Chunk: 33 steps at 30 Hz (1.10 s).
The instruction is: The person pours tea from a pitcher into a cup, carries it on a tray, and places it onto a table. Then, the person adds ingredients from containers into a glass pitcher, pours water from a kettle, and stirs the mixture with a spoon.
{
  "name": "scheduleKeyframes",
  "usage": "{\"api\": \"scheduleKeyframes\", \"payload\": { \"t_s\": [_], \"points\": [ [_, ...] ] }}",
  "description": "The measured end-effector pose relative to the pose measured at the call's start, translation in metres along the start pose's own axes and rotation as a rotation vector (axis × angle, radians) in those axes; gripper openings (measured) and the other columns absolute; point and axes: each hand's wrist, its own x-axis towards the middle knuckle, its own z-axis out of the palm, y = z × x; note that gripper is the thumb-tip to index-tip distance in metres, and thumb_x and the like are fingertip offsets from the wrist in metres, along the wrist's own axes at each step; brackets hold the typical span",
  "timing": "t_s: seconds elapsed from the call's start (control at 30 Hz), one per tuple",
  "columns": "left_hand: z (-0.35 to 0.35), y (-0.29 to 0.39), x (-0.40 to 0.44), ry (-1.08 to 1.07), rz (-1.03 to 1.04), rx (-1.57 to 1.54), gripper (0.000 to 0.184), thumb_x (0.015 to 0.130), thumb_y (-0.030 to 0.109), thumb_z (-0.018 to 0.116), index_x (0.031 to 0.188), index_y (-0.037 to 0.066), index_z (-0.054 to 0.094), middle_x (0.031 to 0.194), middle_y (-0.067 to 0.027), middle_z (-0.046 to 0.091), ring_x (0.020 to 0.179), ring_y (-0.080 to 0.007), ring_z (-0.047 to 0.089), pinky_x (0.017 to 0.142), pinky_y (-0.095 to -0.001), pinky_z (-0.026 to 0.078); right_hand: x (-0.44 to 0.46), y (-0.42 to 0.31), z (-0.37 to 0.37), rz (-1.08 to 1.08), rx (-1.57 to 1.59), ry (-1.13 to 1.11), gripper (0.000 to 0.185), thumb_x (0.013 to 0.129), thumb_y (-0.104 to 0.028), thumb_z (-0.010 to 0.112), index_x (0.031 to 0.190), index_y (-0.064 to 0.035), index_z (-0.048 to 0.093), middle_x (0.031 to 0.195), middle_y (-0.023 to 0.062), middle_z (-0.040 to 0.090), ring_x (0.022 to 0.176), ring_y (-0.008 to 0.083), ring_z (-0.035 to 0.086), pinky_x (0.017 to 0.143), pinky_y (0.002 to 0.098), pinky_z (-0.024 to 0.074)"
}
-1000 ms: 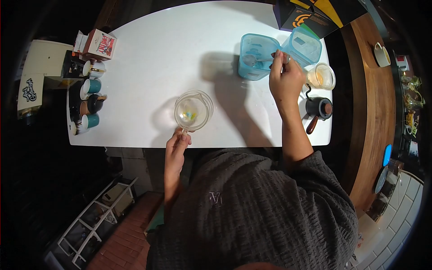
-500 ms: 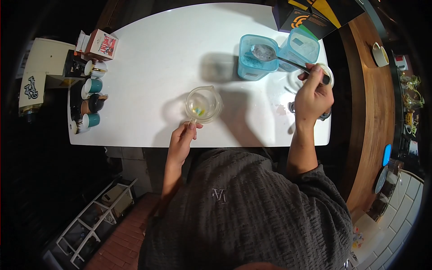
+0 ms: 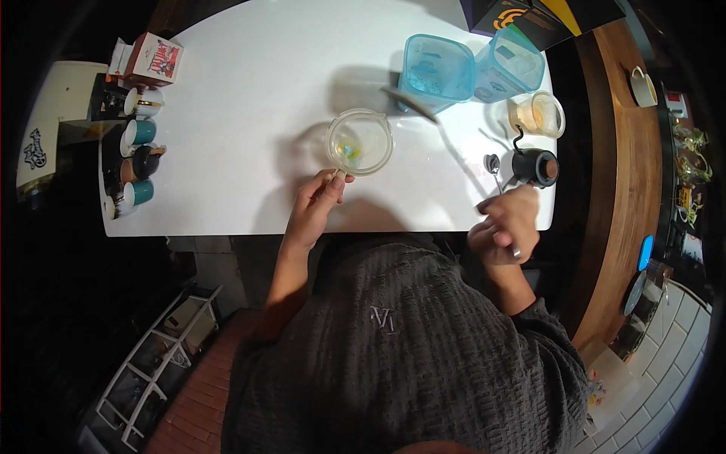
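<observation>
My left hand (image 3: 316,206) is closed round the handle of a clear glass cup (image 3: 361,142), with a small yellow and blue patch showing in it. Near the table's front right, my right hand (image 3: 508,231) is closed on a long spoon (image 3: 454,147), blurred by motion, its bowl toward the blue container. That open light-blue container (image 3: 439,72) holds bluish-white contents at the back. Beside it stands a second blue container (image 3: 510,66). A small metal spoon (image 3: 493,168) lies on the table just beyond my right hand.
A clear cup with pale contents (image 3: 538,113) and a dark pot (image 3: 537,166) stand on the right of the white table (image 3: 242,113). Several cups, among them a teal one (image 3: 141,132), and a red and white box (image 3: 156,59) line the left side. Black boxes (image 3: 522,19) stand back right.
My right hand has drawn back from the blue container toward the front edge, with the long spoon. My left hand and the glass cup have moved right and away from me.
</observation>
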Motion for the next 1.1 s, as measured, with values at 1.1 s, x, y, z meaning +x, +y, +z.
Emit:
{"api": "scheduleKeyframes", "payload": {
  "t_s": [1.1],
  "points": [
    [0.043,-0.035,0.015,-0.418,-0.025,-0.187,0.040,0.102,0.034,0.043,0.096,-0.001,0.060,0.083,-0.0026,0.053,0.082,-0.0117,0.047,0.074,-0.0259,0.036,-0.041,0.060,-0.077,0.775,-0.212,0.258,0.025,0.089,-0.007,0.067,0.112,0.0030,0.064,0.073,-0.0013,0.060,0.065,0.0028,0.049,0.059,0.0175,0.0392]
  ]
}}
